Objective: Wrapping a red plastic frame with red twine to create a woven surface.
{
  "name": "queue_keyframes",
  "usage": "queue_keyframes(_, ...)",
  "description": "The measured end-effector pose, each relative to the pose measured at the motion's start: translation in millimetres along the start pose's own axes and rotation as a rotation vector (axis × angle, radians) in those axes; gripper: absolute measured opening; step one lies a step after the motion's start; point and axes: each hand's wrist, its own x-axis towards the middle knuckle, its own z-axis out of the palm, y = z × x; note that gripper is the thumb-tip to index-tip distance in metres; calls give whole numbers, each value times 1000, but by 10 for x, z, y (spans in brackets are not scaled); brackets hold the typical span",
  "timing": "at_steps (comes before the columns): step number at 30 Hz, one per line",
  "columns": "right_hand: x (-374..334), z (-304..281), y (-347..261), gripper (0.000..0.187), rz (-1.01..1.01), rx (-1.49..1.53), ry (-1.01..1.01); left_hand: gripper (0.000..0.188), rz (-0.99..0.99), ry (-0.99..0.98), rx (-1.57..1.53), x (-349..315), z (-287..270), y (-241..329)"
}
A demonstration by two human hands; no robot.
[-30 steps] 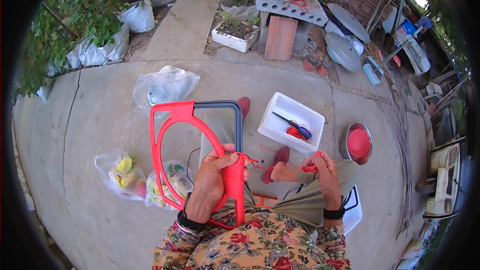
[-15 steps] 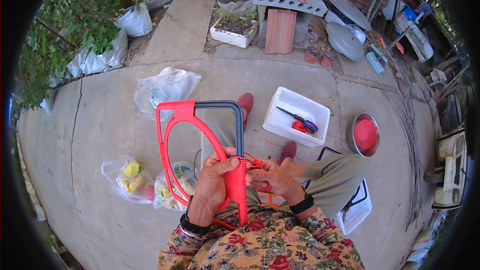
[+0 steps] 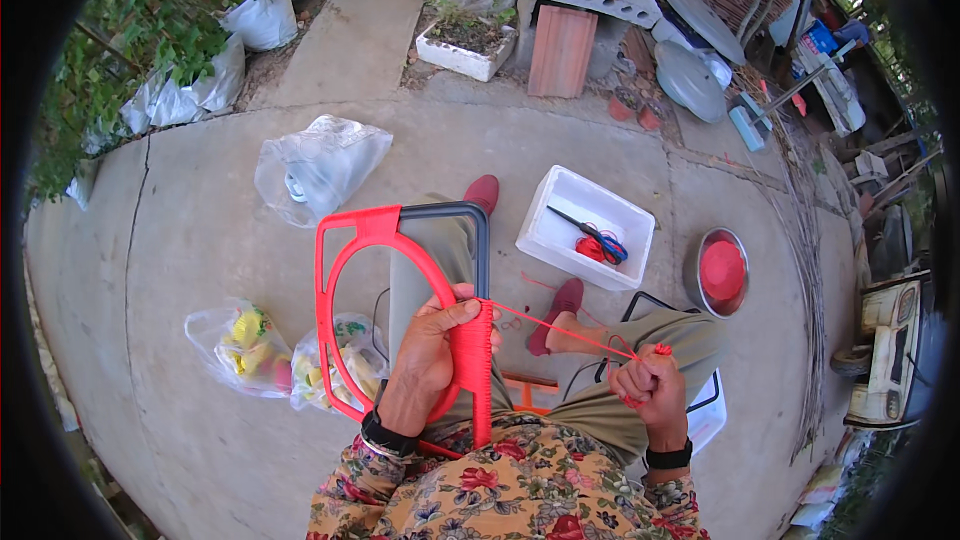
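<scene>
Right hand (image 3: 650,385) has drawn away to lower right, fist closed on red cord (image 3: 565,328), apparently now taut, tightening the wrap; left hand (image 3: 432,350) clamps frame (image 3: 335,285).

left hand (image 3: 432,350) gripping red frame (image 3: 352,270), cord (image 3: 565,330) (taut)

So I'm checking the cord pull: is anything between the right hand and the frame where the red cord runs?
Nothing visible. The red cord runs taut and free from the frame, held by the left hand, to the right hand.
</scene>
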Motion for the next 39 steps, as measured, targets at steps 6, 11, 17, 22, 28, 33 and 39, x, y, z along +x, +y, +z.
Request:
queue_keyframes(6,53,-95,159,37,51,-76,83,18,-42,-24,-46,33,54,3)
queue_keyframes(11,101,-134,168,37,74,-73,70,15,-134,-103,-38,143,6,43)
queue_keyframes(17,65,-135,40,37,20,-85,119,11,-79,-141,14,169,19,6)
queue_keyframes(22,93,-155,-168,36,-55,-151,131,11,-74,-192,-66,214,21,-60)
queue_keyframes(28,257,-181,-205,38,-63,-209,142,13,-37,-195,-34,218,11,-81)
queue_keyframes(33,358,-313,-95,38,11,-189,158,14,-111,-90,-161,140,157,-13)
queue_keyframes(39,342,-304,-159,34,20,-179,94,14,-109,-123,45,192,78,-10)
